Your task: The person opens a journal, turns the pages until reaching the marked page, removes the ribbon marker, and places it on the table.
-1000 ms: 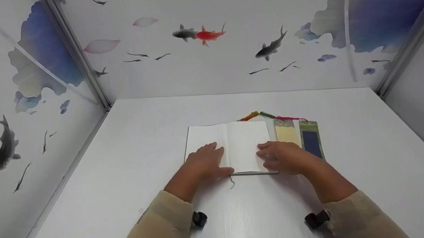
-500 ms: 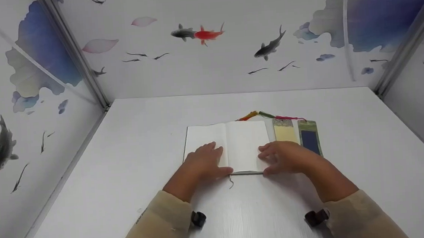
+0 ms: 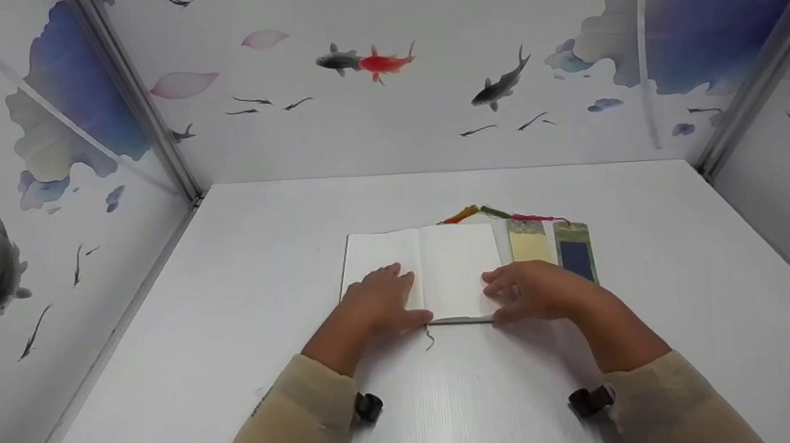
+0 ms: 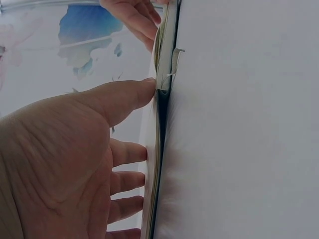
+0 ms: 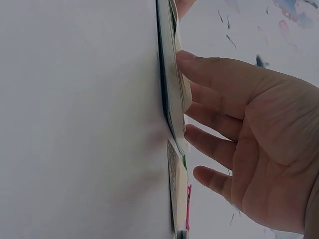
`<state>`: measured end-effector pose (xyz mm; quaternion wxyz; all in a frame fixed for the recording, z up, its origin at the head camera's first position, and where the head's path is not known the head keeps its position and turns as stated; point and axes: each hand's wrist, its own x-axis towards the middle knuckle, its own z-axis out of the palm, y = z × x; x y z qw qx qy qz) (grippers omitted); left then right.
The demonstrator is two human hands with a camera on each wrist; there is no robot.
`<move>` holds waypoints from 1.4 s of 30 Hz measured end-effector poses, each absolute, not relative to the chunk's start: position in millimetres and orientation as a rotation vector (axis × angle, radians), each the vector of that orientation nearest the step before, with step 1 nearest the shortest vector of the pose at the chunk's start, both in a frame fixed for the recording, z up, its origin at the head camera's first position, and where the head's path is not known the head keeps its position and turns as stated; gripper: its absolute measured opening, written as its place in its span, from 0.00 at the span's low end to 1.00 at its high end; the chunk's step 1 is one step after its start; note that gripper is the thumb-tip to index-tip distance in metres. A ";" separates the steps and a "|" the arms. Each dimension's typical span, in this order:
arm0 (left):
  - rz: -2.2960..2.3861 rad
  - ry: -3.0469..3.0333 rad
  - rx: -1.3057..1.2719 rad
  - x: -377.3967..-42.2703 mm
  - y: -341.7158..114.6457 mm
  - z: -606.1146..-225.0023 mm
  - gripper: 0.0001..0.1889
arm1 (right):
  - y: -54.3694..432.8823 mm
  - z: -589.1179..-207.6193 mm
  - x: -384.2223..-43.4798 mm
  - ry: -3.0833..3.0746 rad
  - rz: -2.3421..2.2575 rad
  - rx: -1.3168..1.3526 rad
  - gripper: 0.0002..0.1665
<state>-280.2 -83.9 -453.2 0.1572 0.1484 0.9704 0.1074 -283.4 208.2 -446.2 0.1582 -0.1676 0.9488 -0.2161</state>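
Note:
An open notebook with blank white pages lies on the white table. My left hand rests on its left page, fingers spread, the thumb by the lower end of the centre fold. A thin ribbon sticks out below that fold. On the right page's outer edge lies my right hand, its thumb at the lower right corner. In the right wrist view the thumb and fingertips of the right hand touch the upper pages, without gripping. The left wrist view shows the left hand's fingers laid on the page.
Right of the notebook lie a yellow bookmark and a green bookmark with a dark blue panel. Orange, green and pink tassels stretch behind. White walls with painted fish enclose the table.
My right thumb has moved down and inward from over the page's side to the notebook's lower right corner. My left hand has stayed on the left page.

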 end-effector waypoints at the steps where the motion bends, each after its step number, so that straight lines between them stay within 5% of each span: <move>1: 0.306 2.778 0.425 -280.4 -84.0 -453.5 0.47 | 208.8 -446.3 -283.6 2.709 -0.620 -0.472 0.27; 5: 0.308 2.786 0.422 -280.8 -83.7 -454.6 0.47 | 209.1 -446.3 -283.3 2.707 -0.644 -0.412 0.20; 27: 0.254 2.813 0.415 -283.2 -80.2 -460.2 0.58 | 204.1 -443.4 -288.3 2.889 -0.735 -0.412 0.16; 37: 0.266 2.831 0.398 -279.5 -78.0 -458.4 0.53 | 202.5 -441.5 -287.6 2.936 -0.859 -0.339 0.27; 42: 0.283 2.836 0.391 -277.9 -78.1 -455.1 0.51 | 206.0 -445.5 -290.5 2.940 -0.899 -0.335 0.47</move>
